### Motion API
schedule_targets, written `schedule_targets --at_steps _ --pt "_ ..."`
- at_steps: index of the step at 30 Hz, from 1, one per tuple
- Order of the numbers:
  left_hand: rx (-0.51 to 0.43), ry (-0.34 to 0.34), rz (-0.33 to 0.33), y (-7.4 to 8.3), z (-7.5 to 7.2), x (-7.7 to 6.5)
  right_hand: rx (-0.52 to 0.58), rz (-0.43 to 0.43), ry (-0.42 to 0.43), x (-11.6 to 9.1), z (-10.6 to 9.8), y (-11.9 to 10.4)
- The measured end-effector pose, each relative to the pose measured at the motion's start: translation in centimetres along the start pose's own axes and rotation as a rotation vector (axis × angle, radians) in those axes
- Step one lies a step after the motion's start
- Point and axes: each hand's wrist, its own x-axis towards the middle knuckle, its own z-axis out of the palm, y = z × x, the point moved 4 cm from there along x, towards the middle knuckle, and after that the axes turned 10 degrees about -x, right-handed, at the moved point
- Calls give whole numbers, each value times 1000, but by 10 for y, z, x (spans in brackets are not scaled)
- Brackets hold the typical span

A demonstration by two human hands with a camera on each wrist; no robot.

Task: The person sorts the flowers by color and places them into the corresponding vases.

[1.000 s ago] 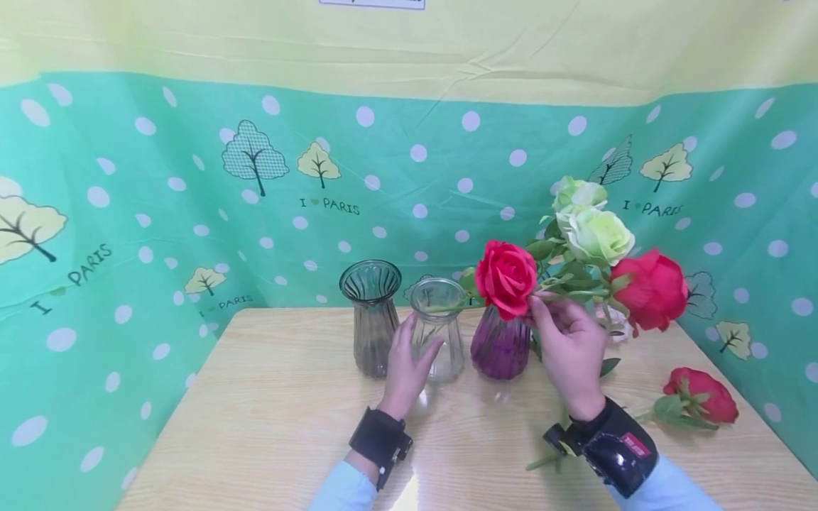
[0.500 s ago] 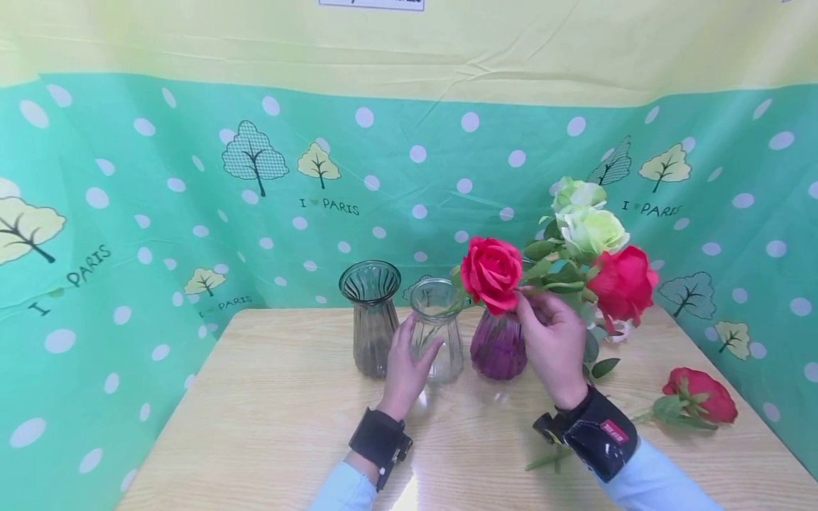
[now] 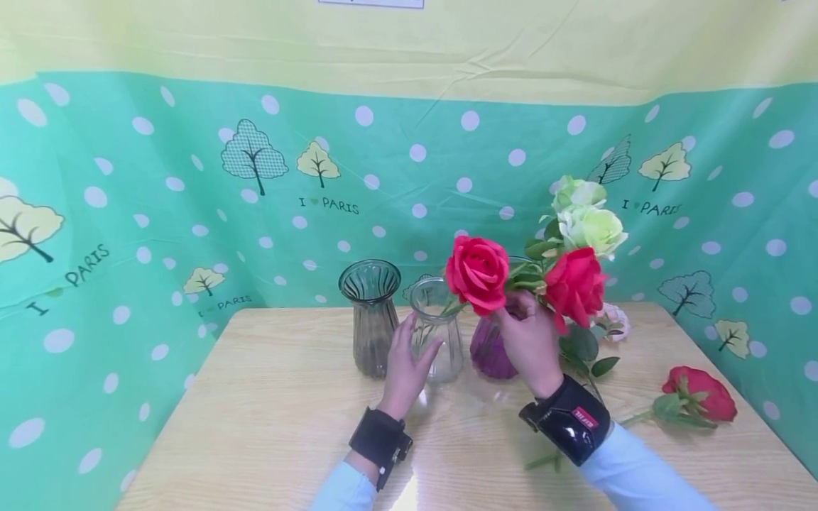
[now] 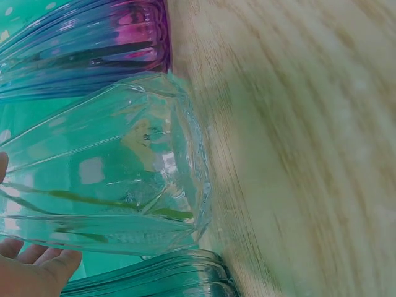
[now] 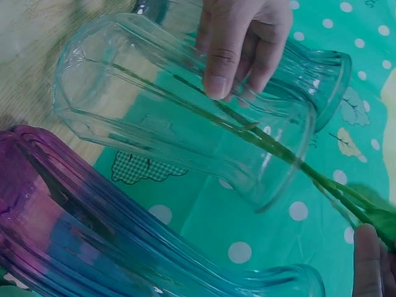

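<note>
My left hand [image 3: 404, 372] holds the clear glass vase [image 3: 451, 355], thumb and fingers on opposite sides of it. The vase stands upright on the table. Above and right of it, my right hand [image 3: 532, 348] pinches the green stem [image 5: 275, 147] of a red rose [image 3: 478, 275]. The stem runs through the vase mouth, its lower ends visible inside the glass in the left wrist view. A second red rose [image 3: 576, 287] sits just right of the right hand; where its stem joins is hidden. The purple vase [image 3: 491, 351] is partly behind the right hand.
A grey glass vase [image 3: 372, 337] stands left of the clear one. Pale green roses [image 3: 593, 228] rise behind the right hand. On the right of the wooden table [image 3: 275, 419] lie another red rose [image 3: 706, 397] and a pale pink flower [image 3: 616, 323]. A printed cloth hangs behind.
My right hand has moved left with both red roses, and the stem now reaches deeper into the clear vase. The left hand and all vases have stayed put.
</note>
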Motion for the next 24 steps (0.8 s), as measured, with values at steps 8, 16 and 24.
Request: schedule_targets --at_steps 8,16,24 --pt "8 -1 6 -1 0 1 -173 -266 67 3 11 -7" --pt "10 3 19 0 -2 1 -114 -345 128 7 23 -10" --pt "3 2 10 -1 -1 1 -141 -441 179 17 33 -12"
